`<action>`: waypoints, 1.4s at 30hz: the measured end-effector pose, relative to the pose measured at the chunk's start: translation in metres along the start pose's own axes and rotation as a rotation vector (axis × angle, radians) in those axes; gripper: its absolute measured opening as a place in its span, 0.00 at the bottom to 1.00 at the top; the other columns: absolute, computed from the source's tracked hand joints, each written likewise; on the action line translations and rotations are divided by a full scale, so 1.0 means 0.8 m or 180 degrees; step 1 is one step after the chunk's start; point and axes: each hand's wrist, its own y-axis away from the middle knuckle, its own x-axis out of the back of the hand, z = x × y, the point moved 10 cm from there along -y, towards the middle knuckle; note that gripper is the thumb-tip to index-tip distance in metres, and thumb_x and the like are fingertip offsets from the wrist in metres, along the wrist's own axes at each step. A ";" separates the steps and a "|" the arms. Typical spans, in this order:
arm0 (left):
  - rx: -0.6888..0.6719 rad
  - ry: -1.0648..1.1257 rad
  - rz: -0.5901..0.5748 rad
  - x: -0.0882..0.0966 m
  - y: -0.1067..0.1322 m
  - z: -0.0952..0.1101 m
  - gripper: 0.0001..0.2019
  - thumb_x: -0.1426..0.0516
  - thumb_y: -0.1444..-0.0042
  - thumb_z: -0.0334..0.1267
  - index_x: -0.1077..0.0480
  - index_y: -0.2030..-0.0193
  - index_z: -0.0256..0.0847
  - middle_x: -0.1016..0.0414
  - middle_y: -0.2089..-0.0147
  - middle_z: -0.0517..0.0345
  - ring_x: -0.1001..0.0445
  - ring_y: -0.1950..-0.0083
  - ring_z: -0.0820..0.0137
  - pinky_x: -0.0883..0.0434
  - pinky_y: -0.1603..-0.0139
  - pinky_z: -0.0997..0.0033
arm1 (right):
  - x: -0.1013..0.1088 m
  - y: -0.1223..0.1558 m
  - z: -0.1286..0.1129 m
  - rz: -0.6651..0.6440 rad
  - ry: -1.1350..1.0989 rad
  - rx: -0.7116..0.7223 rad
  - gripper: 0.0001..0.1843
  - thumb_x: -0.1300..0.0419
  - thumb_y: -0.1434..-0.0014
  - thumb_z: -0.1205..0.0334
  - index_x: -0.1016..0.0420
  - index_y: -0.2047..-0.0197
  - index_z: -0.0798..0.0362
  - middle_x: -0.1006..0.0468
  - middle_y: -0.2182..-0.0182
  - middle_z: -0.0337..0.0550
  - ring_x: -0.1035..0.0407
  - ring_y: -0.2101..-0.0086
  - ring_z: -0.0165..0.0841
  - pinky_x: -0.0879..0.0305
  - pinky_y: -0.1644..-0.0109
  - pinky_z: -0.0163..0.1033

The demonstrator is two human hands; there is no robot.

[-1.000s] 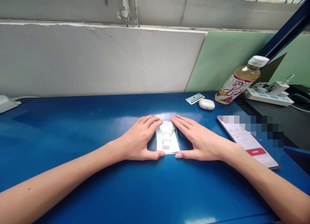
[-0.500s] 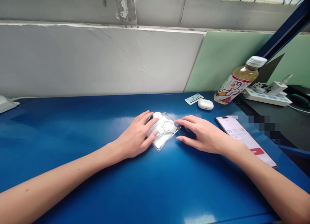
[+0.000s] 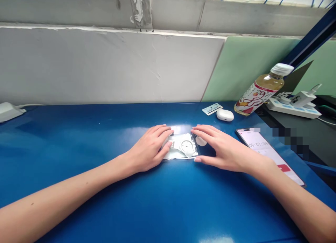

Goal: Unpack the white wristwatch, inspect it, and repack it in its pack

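Observation:
A clear plastic packet with a white watch point(image 3: 183, 146) inside lies flat on the blue table point(image 3: 105, 138), its long side running left to right. My left hand point(image 3: 149, 150) rests on the packet's left end, fingers stretched out over it. My right hand point(image 3: 220, 150) lies at the packet's right end, fingers flat and spread, fingertips touching its edge. Neither hand lifts the packet.
A phone point(image 3: 270, 155) showing a timer lies right of my right hand. Behind it sit a white earbud case point(image 3: 225, 115), a small card point(image 3: 212, 109) and a tilted drink bottle point(image 3: 262, 89). A power strip point(image 3: 291, 106) is at the far right, a white box point(image 3: 7, 111) at the far left.
The packet has turned on the table from pointing away from me to lying sideways. Both hands turned with it and stay at its ends.

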 end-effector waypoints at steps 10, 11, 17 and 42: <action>-0.0430 -0.0105 -0.0530 0.001 -0.001 0.005 0.40 0.42 0.46 0.63 0.39 0.34 0.36 0.38 0.34 0.35 0.40 0.33 0.41 0.38 0.37 0.40 | -0.004 0.004 0.015 -0.0330 -0.0260 -0.0334 0.44 0.41 0.44 0.33 0.38 0.34 0.54 0.40 0.33 0.61 0.45 0.34 0.54 0.38 0.36 0.59; -0.0485 -0.0068 -0.0562 0.001 -0.002 0.004 0.42 0.41 0.48 0.65 0.39 0.34 0.37 0.38 0.34 0.36 0.40 0.34 0.41 0.37 0.37 0.41 | -0.004 0.004 0.015 -0.0325 -0.0274 -0.0342 0.44 0.40 0.45 0.33 0.38 0.35 0.54 0.39 0.33 0.61 0.45 0.34 0.54 0.38 0.36 0.59; -0.0528 0.0199 -0.0362 0.009 -0.007 -0.001 0.40 0.39 0.49 0.61 0.39 0.36 0.38 0.35 0.36 0.39 0.38 0.35 0.46 0.36 0.37 0.47 | -0.007 0.007 0.024 -0.0354 -0.0218 -0.0420 0.46 0.40 0.46 0.31 0.40 0.34 0.53 0.41 0.32 0.58 0.48 0.33 0.53 0.40 0.34 0.58; -0.0632 0.0216 -0.0240 0.011 -0.004 0.003 0.34 0.38 0.49 0.55 0.36 0.40 0.38 0.33 0.37 0.40 0.37 0.35 0.46 0.35 0.37 0.47 | -0.005 0.011 0.025 -0.0343 -0.0036 -0.0377 0.52 0.40 0.46 0.32 0.49 0.28 0.53 0.46 0.29 0.58 0.49 0.33 0.56 0.41 0.34 0.61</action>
